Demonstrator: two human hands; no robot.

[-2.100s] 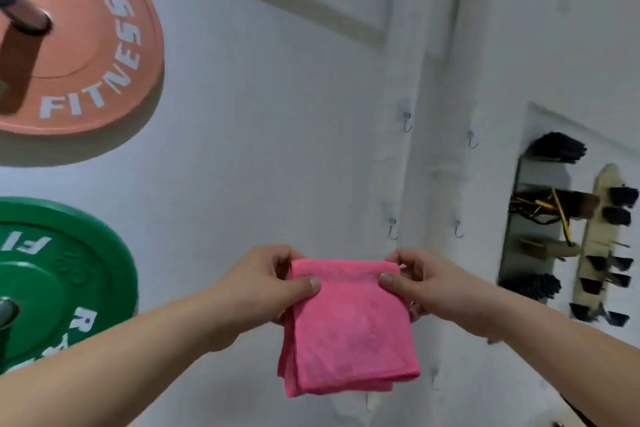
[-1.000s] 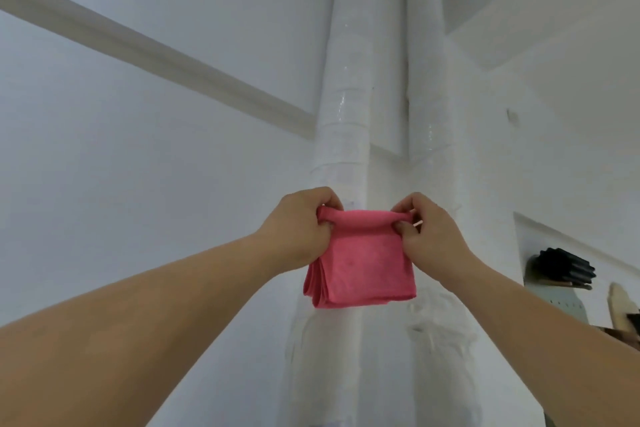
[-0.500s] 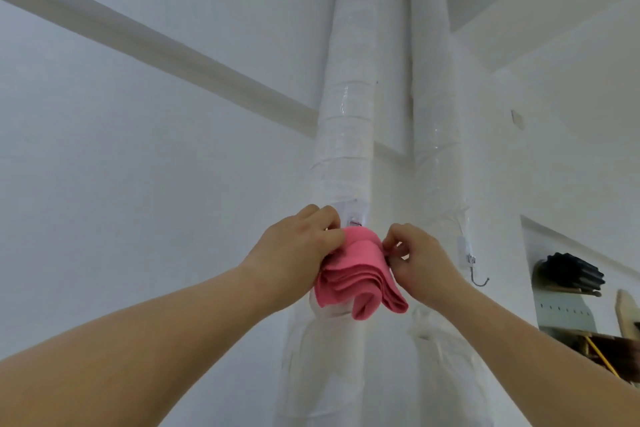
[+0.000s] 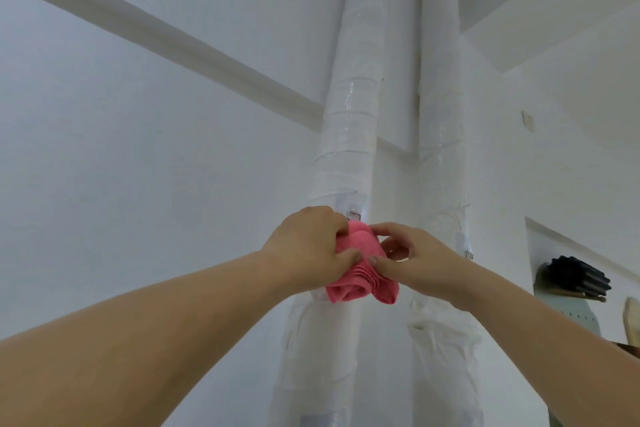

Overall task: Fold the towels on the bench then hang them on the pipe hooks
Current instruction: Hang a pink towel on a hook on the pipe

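The pink towel (image 4: 360, 270) is bunched into thick folds, with its layered edges fanning out and two rounded lobes drooping below. It sits up against the left white wrapped pipe (image 4: 356, 114), just under a small hook (image 4: 353, 215). A second hook (image 4: 468, 252) hangs on the right pipe (image 4: 440, 114), apart from the towel.

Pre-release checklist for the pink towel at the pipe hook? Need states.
1. Grip of left hand on pink towel: ok, fingers curled round it.
2. Pinch of right hand on the towel: ok.
3. Towel top raised to the hook mount on the left pipe: ok, just below it.
4. Towel caught on that hook: cannot tell, the hook tip is hidden behind cloth and fingers.
5. Fold kept neat: not ok, the towel is bunched and its layers fan out.
6. The second hook on the right pipe bare: ok.
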